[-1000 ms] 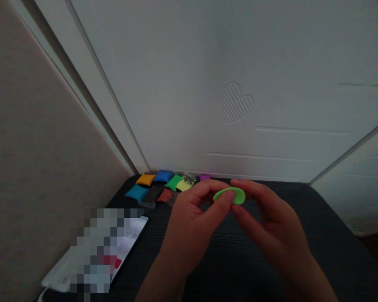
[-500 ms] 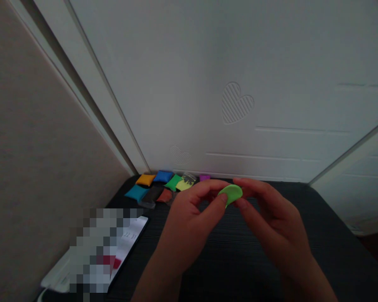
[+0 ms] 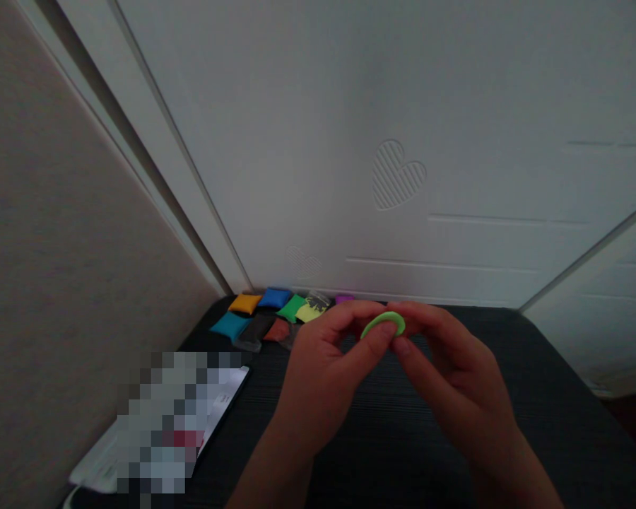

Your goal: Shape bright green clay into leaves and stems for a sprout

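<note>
A flattened, rounded piece of light green modelling clay [image 3: 397,321] is held up between my two hands above the dark table. My left hand [image 3: 328,364] pinches it, with the thumb lying across its near face. From the other side, my right hand [image 3: 458,378] grips its right edge between thumb and fingers. The fingertips behind the clay are partly hidden. Beyond my left hand lie small coloured packets, among them a blue packet [image 3: 274,297], a green packet [image 3: 292,308] and a teal packet [image 3: 230,326].
An orange packet [image 3: 244,304], a black packet [image 3: 255,332] and a yellow printed packet [image 3: 314,307] are also at the back left. A lit phone or tablet [image 3: 222,396], partly blurred out, lies at the left edge. A white panel [image 3: 307,141] with embossed hearts rises behind the table [image 3: 403,452].
The green clay has tipped and now shows a narrower face. My left thumb has slid right across it, and my right hand has come slightly closer to my left.
</note>
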`<state>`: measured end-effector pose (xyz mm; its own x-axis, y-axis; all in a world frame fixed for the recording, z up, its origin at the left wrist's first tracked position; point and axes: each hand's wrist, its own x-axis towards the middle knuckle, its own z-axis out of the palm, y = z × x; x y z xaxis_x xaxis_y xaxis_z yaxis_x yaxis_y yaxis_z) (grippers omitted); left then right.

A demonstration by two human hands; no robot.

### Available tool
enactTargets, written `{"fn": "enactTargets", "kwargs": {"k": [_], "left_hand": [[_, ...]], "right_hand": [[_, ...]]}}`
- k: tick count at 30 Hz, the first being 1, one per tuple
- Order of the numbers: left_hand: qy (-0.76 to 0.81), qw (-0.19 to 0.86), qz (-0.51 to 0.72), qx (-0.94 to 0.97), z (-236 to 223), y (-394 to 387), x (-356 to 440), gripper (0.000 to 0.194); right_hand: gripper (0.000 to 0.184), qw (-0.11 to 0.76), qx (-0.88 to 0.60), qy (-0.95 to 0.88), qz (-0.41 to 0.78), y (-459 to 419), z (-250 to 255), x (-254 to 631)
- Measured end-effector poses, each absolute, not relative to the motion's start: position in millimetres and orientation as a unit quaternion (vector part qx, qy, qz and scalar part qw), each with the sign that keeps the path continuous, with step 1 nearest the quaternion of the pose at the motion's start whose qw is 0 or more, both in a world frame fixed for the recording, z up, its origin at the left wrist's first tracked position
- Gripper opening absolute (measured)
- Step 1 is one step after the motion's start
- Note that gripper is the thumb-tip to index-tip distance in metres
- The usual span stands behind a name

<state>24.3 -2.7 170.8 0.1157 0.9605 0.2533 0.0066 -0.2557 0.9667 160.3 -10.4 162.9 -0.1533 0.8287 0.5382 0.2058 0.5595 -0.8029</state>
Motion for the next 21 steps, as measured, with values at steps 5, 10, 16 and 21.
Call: {"fn": "enactTargets", "kwargs": {"k": [5,10,16,21], "left_hand": [[0.401,0.457,0.512,0.606,172.9,-0.8,22.6,0.013],[0.386,0.472,0.499,0.616,174.4,0.1,20.5,0.012],[0.393,0.472,0.519,0.595,171.4,1.7,21.0,0.011],[0.354,0.545,0.538,0.537,166.7,6.1,21.1,0.011]], "right_hand": [[0.037,0.518,-0.371,-0.720,0.275,-9.3,164.4,163.2],[0.038,0.502,-0.374,-0.733,0.266,-10.7,165.2,165.5],[0.039,0.503,-0.367,-0.738,0.260,-11.8,165.9,164.9],[0.036,0.505,-0.369,-0.738,0.254,-9.9,165.6,165.5]]}}
